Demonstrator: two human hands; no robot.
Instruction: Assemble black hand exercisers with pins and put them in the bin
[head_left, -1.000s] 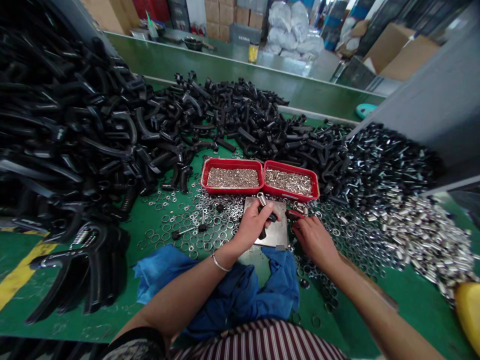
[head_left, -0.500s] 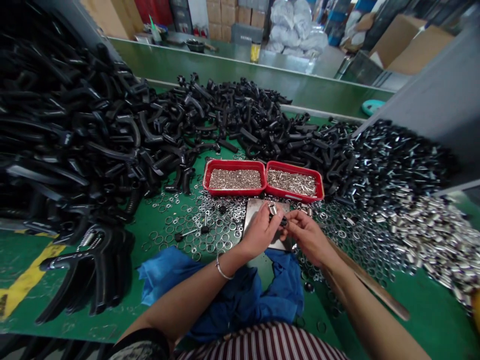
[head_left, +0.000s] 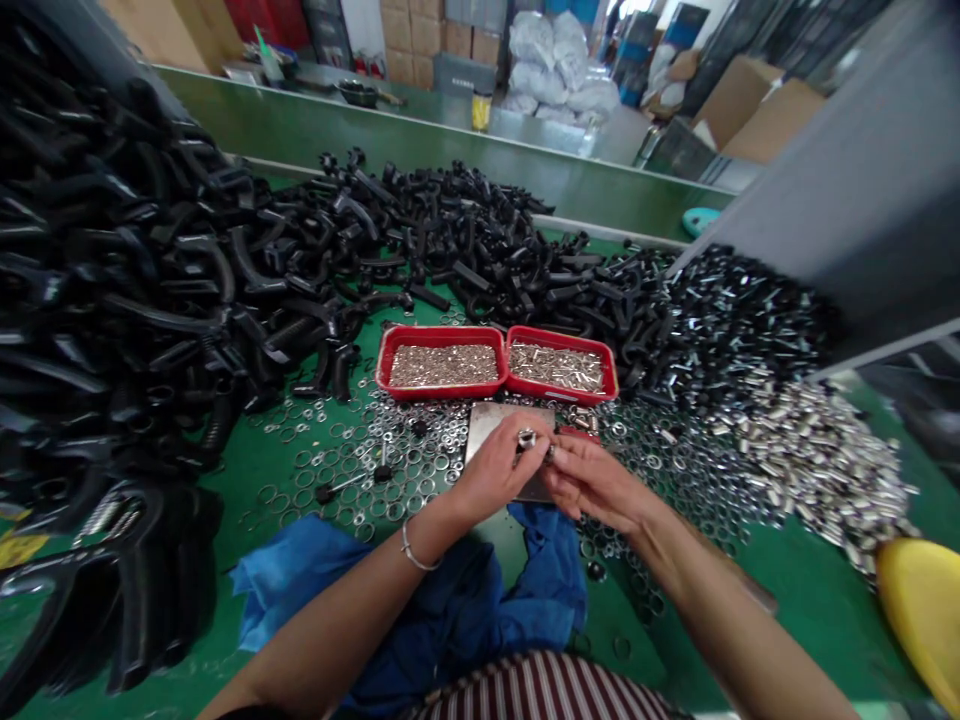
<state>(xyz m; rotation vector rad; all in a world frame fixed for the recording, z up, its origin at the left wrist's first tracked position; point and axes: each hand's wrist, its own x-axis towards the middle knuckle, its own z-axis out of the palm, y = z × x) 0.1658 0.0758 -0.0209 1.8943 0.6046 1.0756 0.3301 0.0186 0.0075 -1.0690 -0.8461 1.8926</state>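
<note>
My left hand [head_left: 495, 468] is closed around a small part with a shiny silver cylindrical end [head_left: 527, 438], just above a flat metal plate [head_left: 484, 425]. Its lower portion is hidden by my fingers. My right hand [head_left: 596, 482] meets it from the right, thumb and fingers pinched at the part's other end; whatever lies between those fingertips is too small to make out. Behind the hands stand two red trays side by side: the left tray [head_left: 442, 392] holds tiny metal pieces, the right tray [head_left: 559, 392] short metal pins. A blue cloth [head_left: 300, 570] lies in front of the plate.
Black curved handles [head_left: 172, 270] are heaped left and behind. Loose metal rings [head_left: 412, 470] and two black-headed bolts [head_left: 352, 483] lie left of the plate. To the right are silver cylinders [head_left: 825, 460], black-and-silver parts [head_left: 742, 320], a yellow object [head_left: 922, 610] and a grey panel [head_left: 817, 170].
The view has swung right, so the bench appears shifted left and more of the yellow object shows. Both hands stay together at the part, and less of its black section is visible.
</note>
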